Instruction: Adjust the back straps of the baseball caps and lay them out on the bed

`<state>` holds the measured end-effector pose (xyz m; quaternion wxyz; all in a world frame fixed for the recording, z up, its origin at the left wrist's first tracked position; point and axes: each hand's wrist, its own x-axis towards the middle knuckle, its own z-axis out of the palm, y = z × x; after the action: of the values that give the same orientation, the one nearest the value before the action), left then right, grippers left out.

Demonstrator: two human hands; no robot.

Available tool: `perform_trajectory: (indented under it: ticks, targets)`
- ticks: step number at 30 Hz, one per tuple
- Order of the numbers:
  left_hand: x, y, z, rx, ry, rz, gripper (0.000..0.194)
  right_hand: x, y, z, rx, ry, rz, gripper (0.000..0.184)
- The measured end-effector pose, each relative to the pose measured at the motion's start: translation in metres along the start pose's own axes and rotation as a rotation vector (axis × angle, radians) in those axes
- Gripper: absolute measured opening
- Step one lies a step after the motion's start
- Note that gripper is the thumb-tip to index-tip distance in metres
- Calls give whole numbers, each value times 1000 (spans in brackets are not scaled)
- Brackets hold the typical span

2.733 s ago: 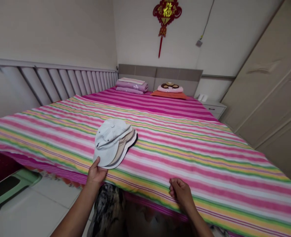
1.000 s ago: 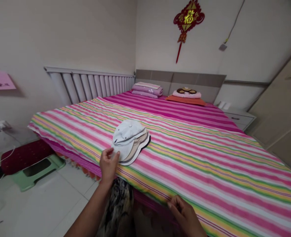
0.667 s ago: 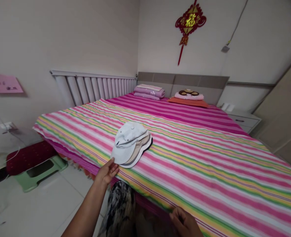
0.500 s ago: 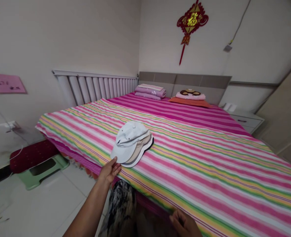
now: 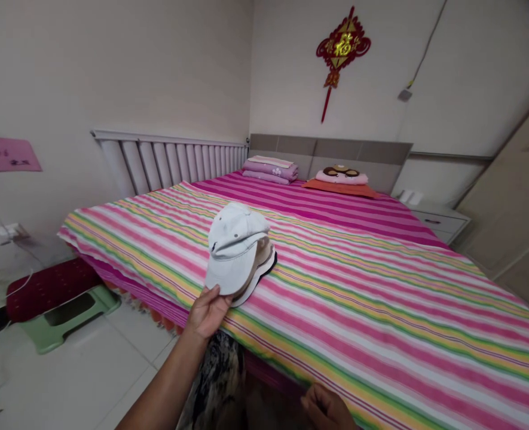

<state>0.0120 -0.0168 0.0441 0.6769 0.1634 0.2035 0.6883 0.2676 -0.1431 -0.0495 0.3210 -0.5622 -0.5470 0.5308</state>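
My left hand (image 5: 211, 312) pinches the brim of a white baseball cap (image 5: 237, 230), thumb on top and fingers beneath. This cap is tilted up, its front edge raised off the stack. Under it lie other caps: a beige one, mostly hidden, and a white cap with a dark edge (image 5: 257, 280). The stack rests on the striped sheet (image 5: 345, 310) near the bed's edge. At the bottom of the view my right hand (image 5: 327, 407) is curled into a loose fist by the bed edge, with nothing seen in it.
At the far end of the bed sit folded purple bedding (image 5: 271, 171) and a pink folded item on an orange cloth (image 5: 340, 188). A green stool (image 5: 71, 322) with a red cover stands on the floor at left. A white bedside cabinet (image 5: 441, 221) stands far right.
The top white cap has been raised and tilted by my left hand, parting from the caps below. My left hand has moved slightly right. My right hand stays low, with its fingers curled.
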Motion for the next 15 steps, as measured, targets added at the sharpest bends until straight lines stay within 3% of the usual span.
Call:
perform_trajectory:
  ticks: [3,5,8,11,15]
  targets:
    - [-20,-30,-1,-3,-113,-141,57,0,-27,-2,168,-3,-42,45]
    - [-41,-56,-6,-1,-213,-293,50,-3,-53,-9,356,21,-153,43]
    - [-73,-95,-15,1,-355,-497,36,-10,-83,-25,707,5,-264,58]
    - [-94,-122,-30,-8,-447,-670,44,-16,-91,-35,829,142,-228,56]
    - [-93,-131,-55,3,-510,-852,41,-21,-85,-34,860,296,-154,55]
